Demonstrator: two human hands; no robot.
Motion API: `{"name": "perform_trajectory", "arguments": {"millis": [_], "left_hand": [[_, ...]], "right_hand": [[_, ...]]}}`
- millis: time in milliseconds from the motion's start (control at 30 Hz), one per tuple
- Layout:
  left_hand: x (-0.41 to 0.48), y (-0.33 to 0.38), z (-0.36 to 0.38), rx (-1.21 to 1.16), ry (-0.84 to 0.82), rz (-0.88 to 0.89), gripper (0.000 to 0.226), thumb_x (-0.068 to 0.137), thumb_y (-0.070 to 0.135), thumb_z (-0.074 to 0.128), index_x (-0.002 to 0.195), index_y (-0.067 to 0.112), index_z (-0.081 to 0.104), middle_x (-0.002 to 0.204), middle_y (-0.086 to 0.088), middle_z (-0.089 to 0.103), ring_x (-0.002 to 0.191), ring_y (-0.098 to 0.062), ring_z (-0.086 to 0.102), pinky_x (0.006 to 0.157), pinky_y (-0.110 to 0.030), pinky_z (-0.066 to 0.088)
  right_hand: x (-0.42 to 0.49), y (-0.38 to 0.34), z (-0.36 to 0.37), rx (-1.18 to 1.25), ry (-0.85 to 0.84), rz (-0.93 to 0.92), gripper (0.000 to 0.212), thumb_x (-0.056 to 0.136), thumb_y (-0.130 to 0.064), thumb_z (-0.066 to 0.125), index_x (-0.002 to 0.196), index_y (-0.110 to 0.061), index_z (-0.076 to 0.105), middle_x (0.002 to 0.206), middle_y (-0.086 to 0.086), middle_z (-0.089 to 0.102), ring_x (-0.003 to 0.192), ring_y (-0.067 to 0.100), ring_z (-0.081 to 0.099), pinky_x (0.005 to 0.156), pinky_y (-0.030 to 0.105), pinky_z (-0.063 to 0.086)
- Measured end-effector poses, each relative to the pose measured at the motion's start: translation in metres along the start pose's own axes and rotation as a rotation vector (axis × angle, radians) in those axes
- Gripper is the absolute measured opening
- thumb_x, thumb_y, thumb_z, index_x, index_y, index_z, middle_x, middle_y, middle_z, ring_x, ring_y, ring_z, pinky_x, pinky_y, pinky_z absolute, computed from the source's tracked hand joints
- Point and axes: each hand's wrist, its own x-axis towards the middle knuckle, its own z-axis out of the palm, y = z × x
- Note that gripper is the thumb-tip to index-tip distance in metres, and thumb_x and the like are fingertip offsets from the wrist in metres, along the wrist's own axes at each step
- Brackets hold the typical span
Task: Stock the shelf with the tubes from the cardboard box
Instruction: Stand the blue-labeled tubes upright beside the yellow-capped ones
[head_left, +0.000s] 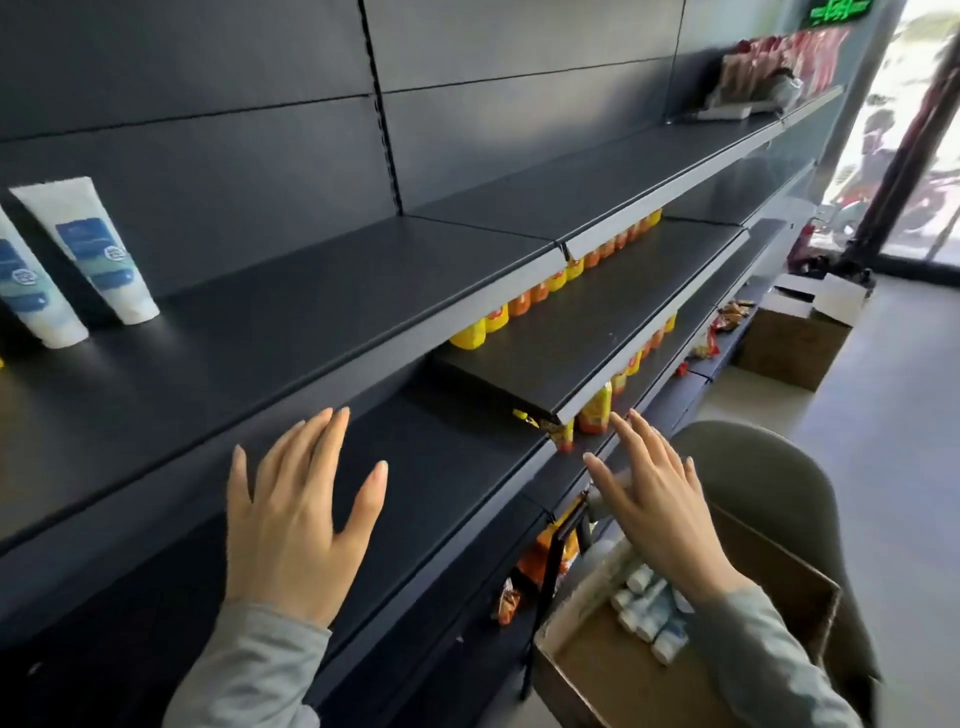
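Two white tubes with blue labels stand cap-down at the far left of the dark shelf (291, 322): one tube (93, 249) and a second (31, 296) partly cut off by the frame edge. The cardboard box (597, 670) sits at the lower right, holding several white tubes (649, 608) lying inside. My left hand (296, 514) hovers open, fingers spread, in front of the lower shelf edge. Over the box, my right hand (654, 493) is open too, fingers spread, holding nothing.
Yellow and orange bottles (540, 296) line the lower shelves to the right. Red snack packs (769, 67) sit on the upper right shelf. A grey chair back (753, 467) stands behind the box. Another cardboard box (795, 338) rests on the floor near the glass door.
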Motion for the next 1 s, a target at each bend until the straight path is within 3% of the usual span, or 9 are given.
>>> {"name": "perform_trajectory", "arguments": {"millis": [233,367,667,1000], "left_hand": [[0.022,0.040,0.074,-0.048,-0.253,0.120,0.087,0.086,0.068,0.008,0.131,0.007,0.051,0.132,-0.012,0.055,0.122,-0.031,0.051,0.105,-0.061,0.025],[0.030,0.061,0.120,-0.074,-0.372,0.116,0.083,0.080,0.065,0.016,0.137,0.012,0.044,0.140,-0.009,0.048,0.130,-0.027,0.042,0.111,-0.054,0.018],[0.011,0.081,0.226,-0.078,-0.654,0.096,0.091,0.069,0.071,0.008,0.143,0.023,0.033,0.149,0.003,0.035,0.138,-0.018,0.029,0.116,-0.043,0.007],[-0.031,0.086,0.323,-0.044,-0.862,0.092,0.092,0.066,0.071,0.011,0.140,0.022,0.038,0.146,0.003,0.039,0.137,-0.018,0.031,0.115,-0.043,0.013]], "right_hand": [[-0.021,0.075,0.013,-0.016,-0.041,0.275,0.068,0.091,-0.060,0.028,0.151,-0.031,0.013,0.160,-0.007,0.006,0.147,0.013,0.003,0.117,0.048,0.006],[-0.030,0.112,0.022,-0.024,-0.069,0.400,0.067,0.093,-0.058,0.032,0.150,-0.030,0.013,0.160,-0.006,0.006,0.147,0.015,0.005,0.117,0.047,0.006],[-0.044,0.201,0.070,-0.027,-0.135,0.640,0.064,0.095,-0.052,0.037,0.150,-0.024,0.020,0.159,0.000,0.015,0.145,0.018,0.016,0.116,0.047,0.020],[-0.042,0.278,0.167,0.051,-0.219,0.712,0.063,0.096,-0.046,0.041,0.149,-0.016,0.024,0.156,0.005,0.023,0.144,0.018,0.020,0.113,0.029,0.021]]}}
